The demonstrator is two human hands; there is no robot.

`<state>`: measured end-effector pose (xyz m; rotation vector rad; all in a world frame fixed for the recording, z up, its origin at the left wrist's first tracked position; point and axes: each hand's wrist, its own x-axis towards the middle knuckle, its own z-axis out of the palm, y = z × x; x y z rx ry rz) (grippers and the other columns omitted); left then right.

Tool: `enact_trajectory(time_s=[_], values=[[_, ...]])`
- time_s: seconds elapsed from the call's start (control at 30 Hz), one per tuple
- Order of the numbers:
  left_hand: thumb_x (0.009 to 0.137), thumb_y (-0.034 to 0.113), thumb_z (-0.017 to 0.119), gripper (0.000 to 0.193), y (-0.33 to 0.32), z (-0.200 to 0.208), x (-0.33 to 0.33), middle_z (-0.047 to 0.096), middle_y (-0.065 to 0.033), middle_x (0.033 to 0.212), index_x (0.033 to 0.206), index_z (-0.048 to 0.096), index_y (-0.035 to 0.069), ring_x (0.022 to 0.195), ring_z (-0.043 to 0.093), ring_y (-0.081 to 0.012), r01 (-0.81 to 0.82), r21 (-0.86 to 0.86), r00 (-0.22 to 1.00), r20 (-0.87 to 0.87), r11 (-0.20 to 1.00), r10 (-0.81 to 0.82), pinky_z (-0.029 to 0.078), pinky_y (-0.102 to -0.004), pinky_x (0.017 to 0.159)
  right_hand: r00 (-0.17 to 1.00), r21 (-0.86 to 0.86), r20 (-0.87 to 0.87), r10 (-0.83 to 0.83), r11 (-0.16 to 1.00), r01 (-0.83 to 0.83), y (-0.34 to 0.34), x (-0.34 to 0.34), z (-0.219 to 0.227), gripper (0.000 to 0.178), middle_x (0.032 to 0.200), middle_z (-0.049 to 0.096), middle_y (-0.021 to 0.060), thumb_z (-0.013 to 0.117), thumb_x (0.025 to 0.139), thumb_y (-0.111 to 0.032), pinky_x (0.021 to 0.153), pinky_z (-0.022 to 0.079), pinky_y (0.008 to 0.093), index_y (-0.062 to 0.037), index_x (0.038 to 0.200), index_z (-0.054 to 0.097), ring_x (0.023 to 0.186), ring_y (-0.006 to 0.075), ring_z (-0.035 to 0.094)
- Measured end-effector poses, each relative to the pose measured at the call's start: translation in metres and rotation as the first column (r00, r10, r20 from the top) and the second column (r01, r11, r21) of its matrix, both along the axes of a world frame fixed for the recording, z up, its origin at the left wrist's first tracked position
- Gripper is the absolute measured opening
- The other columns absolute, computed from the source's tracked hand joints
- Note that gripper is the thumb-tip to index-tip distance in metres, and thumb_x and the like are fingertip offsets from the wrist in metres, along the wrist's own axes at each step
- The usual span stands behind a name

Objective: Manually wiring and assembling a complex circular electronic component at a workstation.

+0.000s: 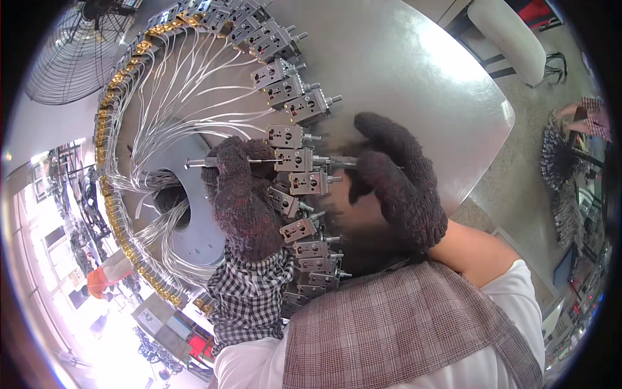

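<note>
A row of small metal thermostat-like boxes (297,104) with protruding shafts curves along the rim of a round metal turntable. My left hand (246,207), in a dark knitted glove, is closed around a slim screwdriver (195,163). Its thin shaft reaches the face of one box (293,160). On that box's other side, my gloved right hand (405,188) pinches a short grey cylindrical piece (342,161) in line with the box's shaft. One right finger is stretched away from the grip. The right fingertips are partly hidden, and the left glove covers most of the screwdriver's handle.
Thin silvery tubes (201,81) run from the boxes across the turntable to brass-coloured fittings (103,139) along its far-left rim. A central plate (201,214) has a dark hole. A shiny metal tabletop (389,58) lies right; a caged fan (81,55) stands upper left. Other people appear at both sides.
</note>
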<state>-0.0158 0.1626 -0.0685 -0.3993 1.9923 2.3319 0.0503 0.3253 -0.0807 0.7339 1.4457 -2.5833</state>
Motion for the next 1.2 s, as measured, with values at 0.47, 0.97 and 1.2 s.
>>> enact_trajectory(time_s=[0.47, 0.97, 1.2], values=[[0.09, 0.025, 0.055, 0.025, -0.001, -0.002, 0.002, 0.061, -0.0115, 0.079, 0.101, 0.052, 0.003, 0.061, 0.06, -0.0181, -0.017, 0.009, 0.999, 0.031, 1.0, 0.017, 0.049, -0.026, 0.047, 0.963, 0.142, 0.086, 0.257, 0.953, -0.267, 0.016, -0.002, 0.004, 0.036, 0.104, 0.058, 0.0168, 0.054, 0.082, -0.009, 0.07, 0.052, 0.0336, -0.0068, 0.118, 0.053, 0.087, 0.0256, 0.061], [0.091, 0.023, 0.053, 0.023, -0.011, -0.033, 0.004, 0.06, -0.0076, 0.086, 0.099, 0.051, 0.001, 0.072, 0.059, -0.0142, -0.14, -0.273, 0.909, -0.416, 0.952, 0.014, 0.05, -0.0268, 0.061, 0.995, -0.016, -0.035, 0.094, 0.995, -0.095, 0.015, 0.005, 0.0, 0.04, 0.113, 0.049, 0.017, 0.06, 0.084, -0.017, 0.057, 0.051, 0.0272, -0.0033, 0.12, 0.049, 0.08, 0.0182, 0.059], [0.091, 0.031, 0.052, 0.025, 0.005, 0.01, 0.005, 0.056, -0.0049, 0.079, 0.095, 0.05, 0.006, 0.067, 0.056, -0.0136, 0.005, 0.067, 1.0, 0.0, 0.998, -0.005, 0.047, -0.0263, 0.057, 0.957, -0.028, 0.154, 0.247, 0.969, -0.246, 0.018, -0.004, 0.022, 0.044, 0.089, 0.057, 0.0099, 0.056, 0.088, -0.027, 0.048, 0.047, 0.0247, -0.0012, 0.122, 0.047, 0.067, 0.0124, 0.055]])
